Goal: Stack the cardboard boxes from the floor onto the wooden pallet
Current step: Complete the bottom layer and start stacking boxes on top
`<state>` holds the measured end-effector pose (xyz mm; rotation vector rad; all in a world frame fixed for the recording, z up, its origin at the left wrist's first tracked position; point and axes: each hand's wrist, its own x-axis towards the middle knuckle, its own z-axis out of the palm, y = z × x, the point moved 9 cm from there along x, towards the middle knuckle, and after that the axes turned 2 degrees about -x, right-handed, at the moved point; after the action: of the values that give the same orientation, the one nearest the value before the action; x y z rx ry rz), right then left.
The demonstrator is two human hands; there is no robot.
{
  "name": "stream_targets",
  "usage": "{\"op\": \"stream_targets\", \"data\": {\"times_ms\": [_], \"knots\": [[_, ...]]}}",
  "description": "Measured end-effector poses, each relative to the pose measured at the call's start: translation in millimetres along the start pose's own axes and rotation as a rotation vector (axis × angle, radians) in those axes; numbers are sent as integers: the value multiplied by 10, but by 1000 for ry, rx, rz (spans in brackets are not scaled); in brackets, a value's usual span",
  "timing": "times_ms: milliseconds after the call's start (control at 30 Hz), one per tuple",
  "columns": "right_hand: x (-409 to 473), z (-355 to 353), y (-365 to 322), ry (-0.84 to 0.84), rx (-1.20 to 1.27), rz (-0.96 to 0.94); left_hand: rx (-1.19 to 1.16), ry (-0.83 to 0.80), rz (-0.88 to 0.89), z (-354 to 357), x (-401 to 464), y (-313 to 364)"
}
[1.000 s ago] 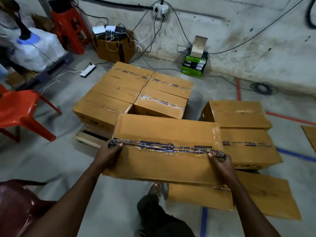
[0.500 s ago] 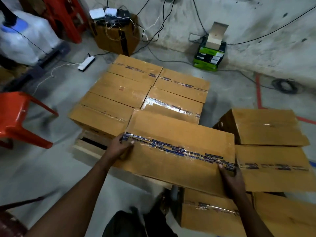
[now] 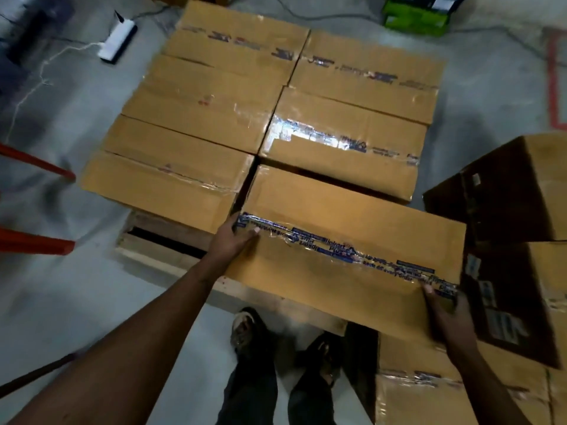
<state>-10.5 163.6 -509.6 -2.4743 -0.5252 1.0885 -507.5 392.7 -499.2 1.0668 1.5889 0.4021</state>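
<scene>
Left hand: left hand [image 3: 234,237] grasps the left end of the long brown cardboard box with blue printed tape [image 3: 346,256], thumb on top.
Right hand: right hand [image 3: 445,314] grasps that box's near right corner, thumb on top.
Held box: over the near right corner of the pale wooden pallet [image 3: 171,259], just beside the taped brown boxes already stacked there [image 3: 214,96].
Floor boxes: more brown cardboard boxes [image 3: 518,191] stand to the right.
Feet: dark shoes [image 3: 245,329] on grey concrete floor [image 3: 76,302].
</scene>
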Motion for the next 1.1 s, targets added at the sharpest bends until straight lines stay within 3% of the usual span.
{"op": "stream_targets", "data": {"times_ms": [133, 367, 533, 667, 933, 1100], "knots": [[384, 429, -108, -8, -1, -54, 75, 6, 9, -37, 612, -341], [963, 868, -204, 35, 77, -69, 213, 37, 120, 108, 1232, -324], [1240, 981, -8, 30, 91, -40, 307, 95, 41, 189, 1497, -520], [1275, 1178, -75, -21, 111, -17, 368, 104, 17, 146, 1636, -684], [1479, 1424, -45, -41, 89, -32, 289, 205, 186, 116, 1609, -560], [1475, 1503, -170, 17, -5, -73, 415, 296, 214, 236, 1512, -578]]}}
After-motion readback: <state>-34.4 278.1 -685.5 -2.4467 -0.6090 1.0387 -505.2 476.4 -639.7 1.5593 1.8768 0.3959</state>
